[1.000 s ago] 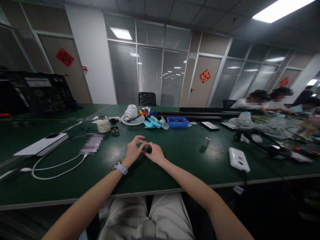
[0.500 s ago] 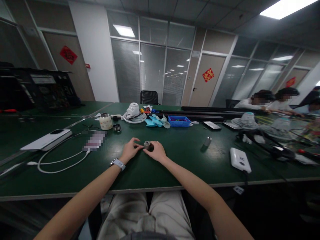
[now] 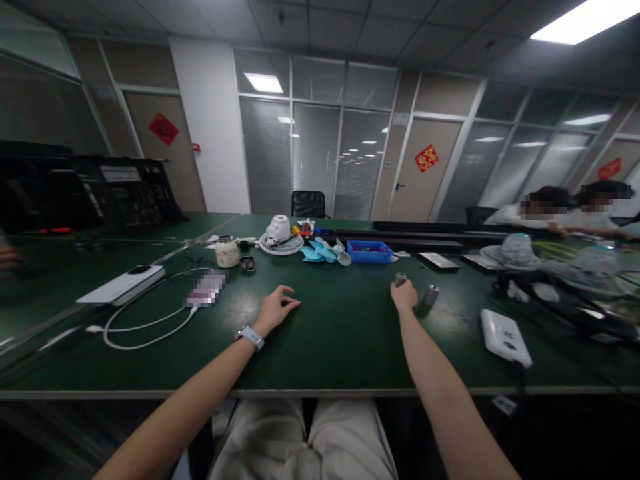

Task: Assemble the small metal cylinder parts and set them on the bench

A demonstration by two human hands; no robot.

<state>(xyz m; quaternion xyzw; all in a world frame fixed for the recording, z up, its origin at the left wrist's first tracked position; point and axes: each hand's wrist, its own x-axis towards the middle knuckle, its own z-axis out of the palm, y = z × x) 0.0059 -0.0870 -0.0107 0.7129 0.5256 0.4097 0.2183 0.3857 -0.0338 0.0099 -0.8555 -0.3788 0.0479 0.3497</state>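
Observation:
My right hand [image 3: 405,295] is closed around a small grey metal cylinder [image 3: 401,279], whose top shows above the fingers. Just right of that hand, a second metal cylinder [image 3: 431,294] of similar look stands upright on the green table [image 3: 345,340]. My left hand [image 3: 278,309] rests at the table nearer the middle, thumb and fingers apart, with nothing in it. A watch with a light strap is on the left wrist.
Along the back lie a white fan housing [image 3: 280,237], light-blue fan blades [image 3: 320,251] and a blue tray [image 3: 370,252] of small parts. A jar [image 3: 227,253], a phone [image 3: 206,289] with its cable and a white box [image 3: 123,285] are left. A power bank [image 3: 506,337] lies right; people sit beyond.
My right hand has carried the metal cylinder from beside my left hand rightward, close to the other cylinder. The left hand stays about where it was. The view has shifted slightly.

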